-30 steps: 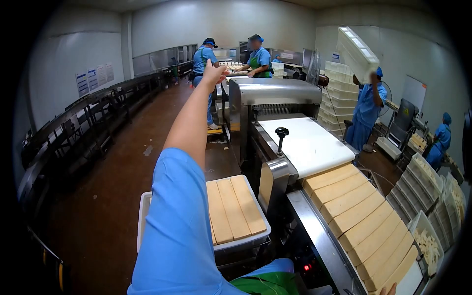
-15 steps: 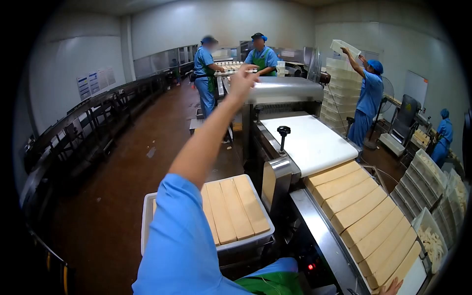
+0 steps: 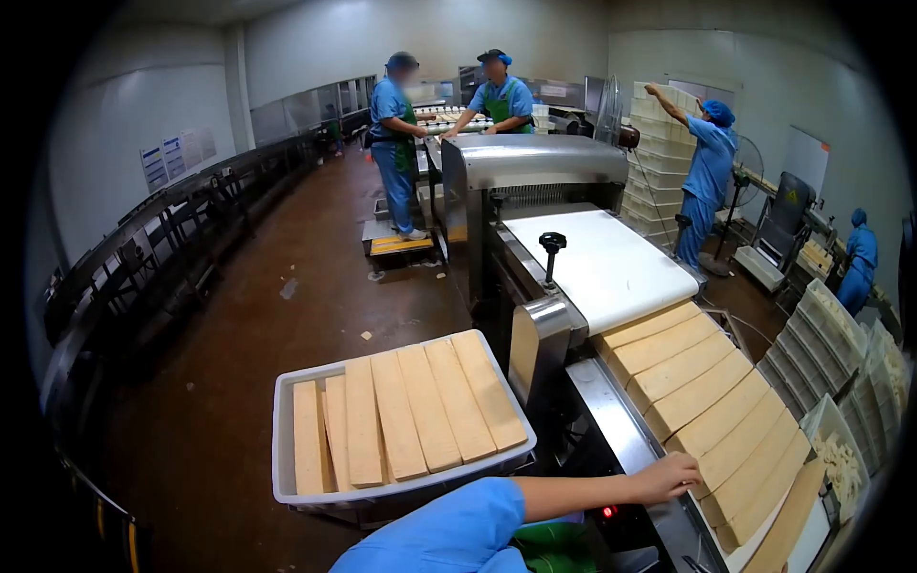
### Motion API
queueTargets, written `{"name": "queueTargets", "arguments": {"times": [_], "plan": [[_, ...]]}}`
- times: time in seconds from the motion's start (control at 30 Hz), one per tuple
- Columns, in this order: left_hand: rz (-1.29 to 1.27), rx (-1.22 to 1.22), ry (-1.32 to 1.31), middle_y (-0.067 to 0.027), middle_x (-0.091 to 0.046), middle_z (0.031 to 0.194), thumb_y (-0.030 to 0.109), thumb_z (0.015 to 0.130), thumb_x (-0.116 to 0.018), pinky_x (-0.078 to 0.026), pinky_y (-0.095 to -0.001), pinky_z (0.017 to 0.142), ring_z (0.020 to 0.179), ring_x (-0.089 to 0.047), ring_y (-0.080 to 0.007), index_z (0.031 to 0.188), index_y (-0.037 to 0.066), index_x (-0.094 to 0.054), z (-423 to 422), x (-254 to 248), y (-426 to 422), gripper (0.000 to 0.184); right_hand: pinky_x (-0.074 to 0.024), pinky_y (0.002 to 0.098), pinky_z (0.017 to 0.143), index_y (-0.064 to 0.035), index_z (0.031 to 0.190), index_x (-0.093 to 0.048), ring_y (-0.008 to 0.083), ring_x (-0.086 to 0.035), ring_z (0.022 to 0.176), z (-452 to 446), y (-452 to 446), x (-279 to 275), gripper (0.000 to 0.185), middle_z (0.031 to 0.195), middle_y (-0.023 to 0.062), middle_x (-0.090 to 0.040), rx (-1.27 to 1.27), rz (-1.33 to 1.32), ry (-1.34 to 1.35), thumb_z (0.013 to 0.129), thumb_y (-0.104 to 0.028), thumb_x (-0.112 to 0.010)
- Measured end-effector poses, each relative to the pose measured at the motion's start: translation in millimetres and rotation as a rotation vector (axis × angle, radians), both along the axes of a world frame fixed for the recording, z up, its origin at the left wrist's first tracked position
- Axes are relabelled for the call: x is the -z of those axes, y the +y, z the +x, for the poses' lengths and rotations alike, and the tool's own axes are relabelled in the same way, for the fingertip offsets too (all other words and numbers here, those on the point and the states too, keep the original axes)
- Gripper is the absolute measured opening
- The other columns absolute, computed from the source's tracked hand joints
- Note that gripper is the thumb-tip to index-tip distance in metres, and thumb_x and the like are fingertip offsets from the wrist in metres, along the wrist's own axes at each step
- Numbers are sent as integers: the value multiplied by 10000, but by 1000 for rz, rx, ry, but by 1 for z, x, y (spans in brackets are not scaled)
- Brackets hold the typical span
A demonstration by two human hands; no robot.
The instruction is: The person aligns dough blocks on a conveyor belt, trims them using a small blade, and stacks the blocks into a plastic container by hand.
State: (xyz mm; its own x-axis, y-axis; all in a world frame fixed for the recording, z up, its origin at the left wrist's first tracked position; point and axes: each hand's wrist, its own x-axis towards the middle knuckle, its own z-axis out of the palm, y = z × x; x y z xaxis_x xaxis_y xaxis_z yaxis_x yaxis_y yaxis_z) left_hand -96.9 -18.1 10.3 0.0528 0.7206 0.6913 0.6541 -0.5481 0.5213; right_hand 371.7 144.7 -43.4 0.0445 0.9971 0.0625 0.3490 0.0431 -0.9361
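My left hand (image 3: 666,477) is loosely curled beside the near ends of the pale beige slabs (image 3: 731,401), above the metal edge of the infeed. Nothing shows between its fingers. The slabs lie side by side up to the white belt (image 3: 602,272). At the near end, one slab (image 3: 791,516) is apart from the row and angled. My right hand is not visible. Left of the machine, a white tub (image 3: 282,449) holds several long beige slabs (image 3: 411,411), some slightly askew.
A metal machine hood (image 3: 544,162) spans the belt, with a black knob (image 3: 552,244) at its side. Two co-workers stand behind it; another person reaches up to stacked white crates (image 3: 657,158). More crates (image 3: 812,344) stand at right. A yellow-striped step (image 3: 401,245) is on the floor.
My left arm has come down from its raised reach to beside the slabs. My right hand has left view. The nearest slab has separated from the row. The person at right has lowered a crate onto the stack.
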Motion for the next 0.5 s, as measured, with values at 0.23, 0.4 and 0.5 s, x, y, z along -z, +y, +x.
{"name": "queueTargets", "arguments": {"times": [0.23, 0.4, 0.5], "plan": [[2, 20, -1, -100, -543, 802, 148, 815, -569, -420, -396, 753, 863, -524, -287, 816, 60, -581, 39, 34, 36, 89, -399, 444, 969, -128, 1354, -448, 405, -464, 1145, -84, -40, -44, 647, 1330, 255, -408, 88, 134, -752, 772, -303, -667], [-24, 66, 100, -108, -553, 816, 164, 802, -577, -424, -406, 748, 844, -528, -298, 795, 53, -573, 42, 37, 36, 111, -338, 448, 1027, -214, 1333, -487, 437, -399, 1218, -145, -48, -40, 598, 1354, 285, -378, 1, 320, -887, 773, -356, -643], [-135, 138, 158, -115, -535, 832, 159, 815, -569, -415, -409, 754, 858, -512, -305, 855, 38, -557, 42, 38, 45, 127, -321, 453, 1040, -226, 1331, -489, 452, -379, 1233, -154, -52, -48, 607, 1360, 310, -357, 26, 275, -827, 764, -368, -653]]}}
